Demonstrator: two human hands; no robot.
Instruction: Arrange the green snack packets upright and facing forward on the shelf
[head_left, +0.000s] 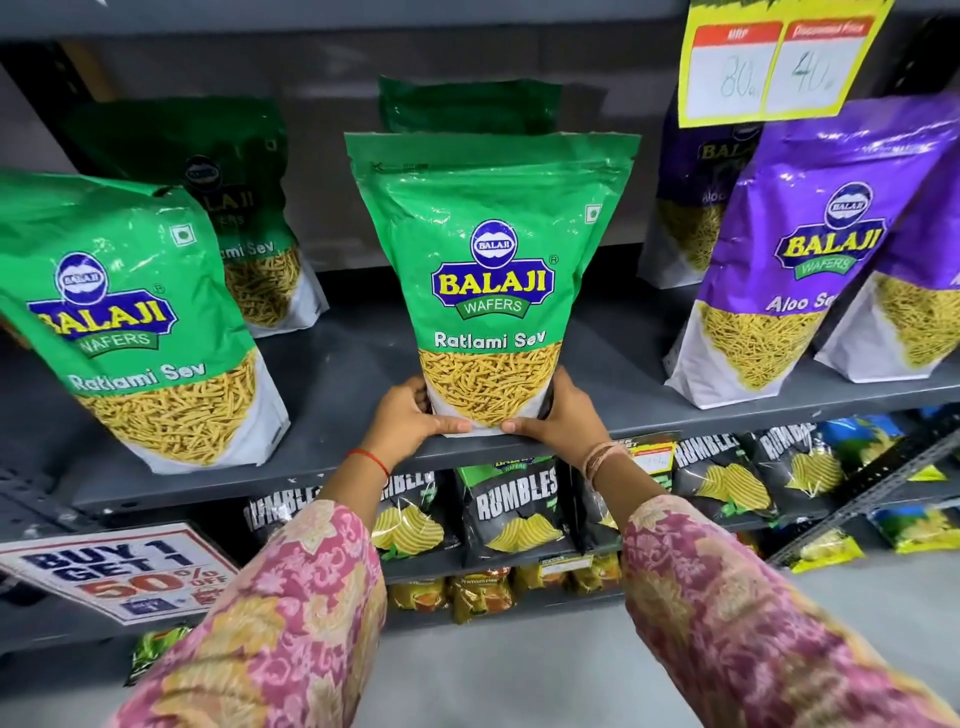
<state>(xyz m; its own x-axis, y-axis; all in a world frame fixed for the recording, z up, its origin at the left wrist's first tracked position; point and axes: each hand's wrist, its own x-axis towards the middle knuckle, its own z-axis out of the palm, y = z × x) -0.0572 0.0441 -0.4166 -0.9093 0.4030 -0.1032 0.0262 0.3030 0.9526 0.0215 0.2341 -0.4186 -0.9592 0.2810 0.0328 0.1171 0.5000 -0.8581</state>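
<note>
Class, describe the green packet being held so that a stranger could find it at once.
On the grey shelf, look midway between the green and purple packs. The Ratlami Sev packet stands upright at the front edge; alone among its neighbours, it has the left hand and right hand on its base.

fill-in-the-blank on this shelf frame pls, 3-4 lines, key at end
1. Both hands grip the centre green packet at its ____ corners.
2. The packets right of it are ____ in colour.
3. The left hand has a ____ thread at the wrist.
4. The black packets on the shelf below read ____.

Missing words: bottom; purple; red; RUMBLES
</note>
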